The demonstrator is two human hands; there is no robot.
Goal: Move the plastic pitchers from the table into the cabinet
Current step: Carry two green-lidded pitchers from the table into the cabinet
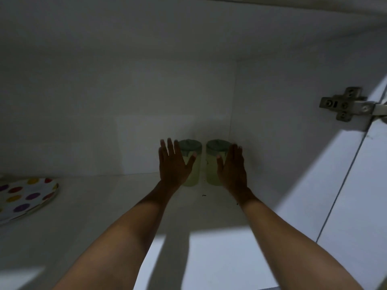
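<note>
Two pale green plastic pitchers with darker green lids stand side by side at the back right corner of the white cabinet shelf (104,206). The left pitcher (193,164) is partly covered by my left hand (172,164), whose fingers are spread and thumb rests against the pitcher's front. The right pitcher (212,164) has my right hand (232,166) beside it, fingers straight, thumb touching its side. Both hands are flat and open, not wrapped around the pitchers.
A white plate with coloured dots (25,197) lies at the shelf's left edge. The cabinet's right wall carries a metal hinge (345,106), with the open door (366,185) at far right. A few dark specks lie on the shelf near the pitchers.
</note>
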